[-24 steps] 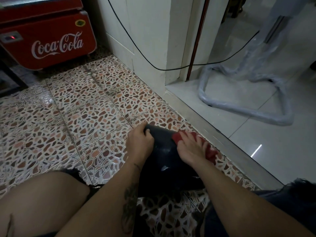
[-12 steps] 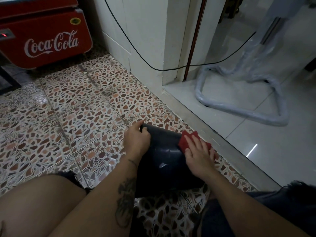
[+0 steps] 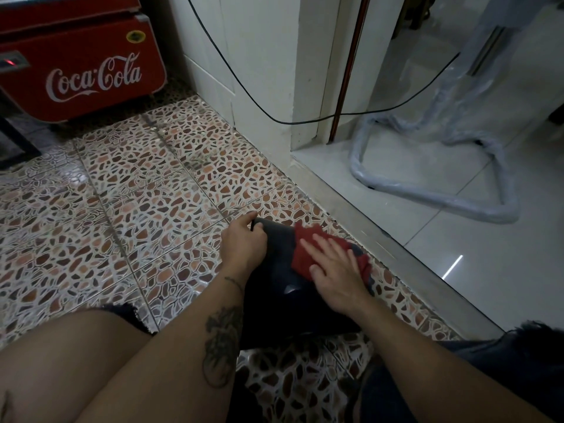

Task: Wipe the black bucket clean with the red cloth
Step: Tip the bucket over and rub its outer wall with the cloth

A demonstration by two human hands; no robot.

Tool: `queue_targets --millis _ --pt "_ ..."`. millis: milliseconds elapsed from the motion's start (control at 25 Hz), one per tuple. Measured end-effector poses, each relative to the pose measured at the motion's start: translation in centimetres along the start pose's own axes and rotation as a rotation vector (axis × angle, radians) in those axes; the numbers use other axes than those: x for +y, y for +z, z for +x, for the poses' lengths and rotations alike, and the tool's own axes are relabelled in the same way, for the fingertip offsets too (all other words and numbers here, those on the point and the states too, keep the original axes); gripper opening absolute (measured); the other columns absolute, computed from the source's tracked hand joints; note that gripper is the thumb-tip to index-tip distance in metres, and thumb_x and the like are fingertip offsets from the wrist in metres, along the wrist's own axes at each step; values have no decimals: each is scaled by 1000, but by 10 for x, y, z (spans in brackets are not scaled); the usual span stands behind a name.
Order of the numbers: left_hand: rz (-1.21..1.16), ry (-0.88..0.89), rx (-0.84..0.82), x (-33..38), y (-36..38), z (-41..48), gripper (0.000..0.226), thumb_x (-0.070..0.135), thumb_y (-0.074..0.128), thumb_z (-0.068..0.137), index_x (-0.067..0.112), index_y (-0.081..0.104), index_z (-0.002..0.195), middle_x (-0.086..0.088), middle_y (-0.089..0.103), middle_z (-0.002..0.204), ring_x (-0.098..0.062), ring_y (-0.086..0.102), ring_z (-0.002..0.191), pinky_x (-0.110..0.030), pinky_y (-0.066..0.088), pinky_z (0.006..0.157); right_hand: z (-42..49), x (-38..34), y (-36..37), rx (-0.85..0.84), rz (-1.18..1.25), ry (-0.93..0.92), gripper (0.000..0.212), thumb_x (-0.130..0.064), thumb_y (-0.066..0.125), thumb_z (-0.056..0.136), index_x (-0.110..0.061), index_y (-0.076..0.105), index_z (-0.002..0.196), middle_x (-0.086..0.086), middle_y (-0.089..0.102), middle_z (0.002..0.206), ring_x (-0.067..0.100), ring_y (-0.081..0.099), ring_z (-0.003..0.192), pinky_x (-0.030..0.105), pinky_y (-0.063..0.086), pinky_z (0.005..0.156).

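Glossy pebble-pattern tile floor (image 3: 137,193). The left hand (image 3: 242,244) grips the smooth black plastic bucket (image 3: 274,267) by its rim, and the flat right hand (image 3: 334,270) presses a crumpled red cloth (image 3: 308,230) onto it.

Standing here I count one bucket (image 3: 277,270), one cloth (image 3: 305,238) and two hands: a left hand (image 3: 244,245) and a right hand (image 3: 335,273). Two legs show, a left leg (image 3: 61,361) and a right leg (image 3: 494,361), and one tattoo (image 3: 222,346). Further back there is one cooler (image 3: 82,65), one cable (image 3: 293,123), one pipe (image 3: 348,71), one wrapped frame (image 3: 427,195) and one sill (image 3: 396,254).
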State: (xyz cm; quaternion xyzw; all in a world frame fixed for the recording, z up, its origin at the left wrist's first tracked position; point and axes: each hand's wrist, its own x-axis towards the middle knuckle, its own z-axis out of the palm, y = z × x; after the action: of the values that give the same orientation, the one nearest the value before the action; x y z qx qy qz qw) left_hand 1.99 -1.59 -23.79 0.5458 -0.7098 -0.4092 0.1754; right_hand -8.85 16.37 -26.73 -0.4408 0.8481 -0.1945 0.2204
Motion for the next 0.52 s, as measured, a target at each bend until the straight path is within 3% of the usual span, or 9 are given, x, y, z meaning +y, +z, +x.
queue_targets --millis 120,360,520 --pt "-20 8 10 0 1 -1 42 30 53 90 32 64 130 2 62 137 -22 56 123 -35 42 101 3 17 -12 -27 -50 182 58 -38 34 99 -46 25 156 -10 17 169 18 8 155 55 -4 123" --pt "-78 5 32 2 2 -3 40 23 56 87 28 69 125 2 67 130 -18 60 119 -23 40 98 14 -40 6 -45 92 -67 66 -42 30 87 -44 34 153 -16 23 166 16 10 153 51 -8 121" --pt "-128 22 24 -3 -1 -11 39 21 56 89 27 68 126 2 69 126 -16 63 112 -32 49 101 52 -39 2 -106 -17 18 67 -43 18 91 -37 26 157 -7 23 167 20 13 153 54 -5 123"
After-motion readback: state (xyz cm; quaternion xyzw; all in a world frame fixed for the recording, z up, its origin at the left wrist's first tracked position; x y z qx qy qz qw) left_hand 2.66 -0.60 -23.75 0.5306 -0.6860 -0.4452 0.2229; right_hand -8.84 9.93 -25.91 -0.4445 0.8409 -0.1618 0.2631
